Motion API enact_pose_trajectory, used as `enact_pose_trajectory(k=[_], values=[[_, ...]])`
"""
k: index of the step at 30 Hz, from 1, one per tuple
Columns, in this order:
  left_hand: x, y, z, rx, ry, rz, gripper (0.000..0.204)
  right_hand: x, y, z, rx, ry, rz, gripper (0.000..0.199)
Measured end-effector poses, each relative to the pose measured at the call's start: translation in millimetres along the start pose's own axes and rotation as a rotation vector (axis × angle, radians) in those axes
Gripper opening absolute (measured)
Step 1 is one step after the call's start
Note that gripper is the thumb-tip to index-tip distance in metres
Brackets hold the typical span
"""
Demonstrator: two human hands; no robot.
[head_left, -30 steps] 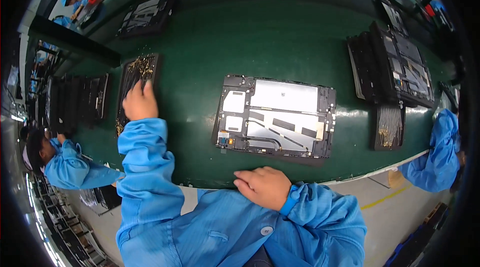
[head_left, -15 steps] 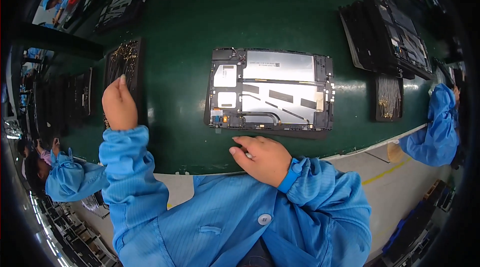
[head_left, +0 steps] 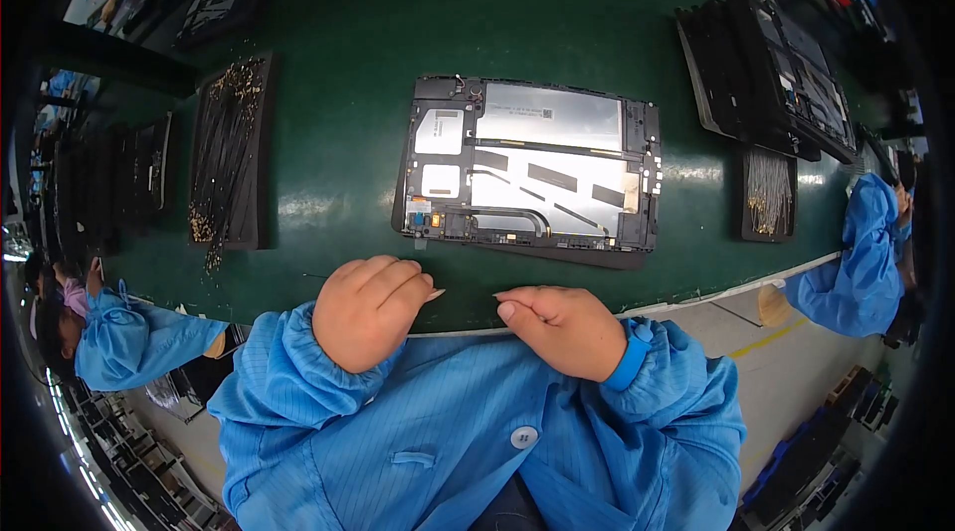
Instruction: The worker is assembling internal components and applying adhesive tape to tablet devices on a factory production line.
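An opened tablet [head_left: 527, 168] lies back-up on the green mat [head_left: 338, 54], its silver battery and black frame showing. My left hand [head_left: 366, 312] is curled at the mat's near edge, pinching a small pale part [head_left: 436, 294] whose tip pokes out to the right. My right hand [head_left: 562, 327], with a blue wristband, is closed a few centimetres away, and a thin pale sliver shows at its fingertips. Both hands are just in front of the tablet and do not touch it.
A black tray of small brass-coloured parts [head_left: 227, 158] lies at the left. A stack of black tablet frames [head_left: 766, 74] and a smaller parts tray [head_left: 768, 195] are at the right. Other blue-sleeved workers are at the left [head_left: 119, 342] and the right [head_left: 860, 263].
My left hand has drawn back from the parts tray at the left to the near edge, close to my right hand. My right hand has closed and shifted slightly right.
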State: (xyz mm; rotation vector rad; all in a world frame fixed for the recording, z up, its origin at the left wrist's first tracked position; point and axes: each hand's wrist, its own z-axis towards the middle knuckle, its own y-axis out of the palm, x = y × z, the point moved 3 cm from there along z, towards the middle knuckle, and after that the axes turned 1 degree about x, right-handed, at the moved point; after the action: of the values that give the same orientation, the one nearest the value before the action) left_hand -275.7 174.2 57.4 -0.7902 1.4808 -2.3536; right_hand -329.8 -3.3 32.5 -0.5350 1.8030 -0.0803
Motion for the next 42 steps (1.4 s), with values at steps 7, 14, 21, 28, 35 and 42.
enact_pose_trajectory(k=[7, 14, 21, 28, 35, 42], values=[[10.7, 16.0, 10.0, -0.010, -0.091, -0.068, 0.021, 12.9, 5.1, 4.1, -0.087, 0.320, 0.381, 0.028], [13.3, 27.8, 16.5, 0.061, -0.056, -0.234, 0.020, -0.9, -0.1, 8.1, -0.296, 0.567, 0.709, 0.029], [12.7, 31.2, 24.3, 0.168, -0.109, -0.139, 0.018, 4.8, -1.0, 17.4, -0.128, 0.507, 0.788, 0.025], [2.4, 46.2, 25.2, 0.109, -0.195, -0.056, 0.019, -4.4, -20.0, 39.2, 0.572, 0.128, 0.780, 0.038], [3.2, 47.7, 24.6, 0.133, -0.194, -0.042, 0.019, 9.5, -7.2, 39.7, 0.733, -0.278, 0.423, 0.029], [3.1, 47.9, 24.6, 0.115, -0.203, -0.026, 0.019, 12.3, -1.6, 42.9, 0.697, -0.327, 0.393, 0.025]])
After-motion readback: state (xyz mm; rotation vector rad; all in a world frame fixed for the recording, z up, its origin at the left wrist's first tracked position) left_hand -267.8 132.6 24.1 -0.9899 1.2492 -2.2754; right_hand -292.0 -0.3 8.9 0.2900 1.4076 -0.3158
